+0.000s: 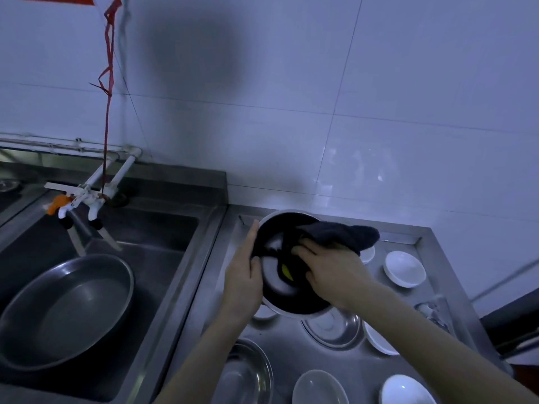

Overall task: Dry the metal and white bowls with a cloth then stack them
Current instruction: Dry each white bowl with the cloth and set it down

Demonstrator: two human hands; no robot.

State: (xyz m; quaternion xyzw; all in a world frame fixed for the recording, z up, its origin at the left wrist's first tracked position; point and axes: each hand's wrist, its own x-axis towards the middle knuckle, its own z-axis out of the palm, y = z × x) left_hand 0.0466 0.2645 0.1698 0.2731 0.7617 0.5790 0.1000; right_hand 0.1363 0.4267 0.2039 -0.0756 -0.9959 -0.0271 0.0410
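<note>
Right hand is closed on a dark cloth, pressing it inside a metal bowl; the cloth's free end drapes over the bowl rim at about 2 o'clock. Left hand clasps the bowl's rim at 9 o'clock, thumb over the edge, holding the bowl tilted up off the steel counter. A yellow patch shows inside the bowl by the cloth; can't tell what it is.

Bowl sits mid-counter, above other dishes. A second metal bowl lies at 6 o'clock from it, a third at 7. White bowls: one at 3 o'clock, one at 5, two near the bottom edge.

Sink at 9 o'clock holds a large metal basin, taps above it.
</note>
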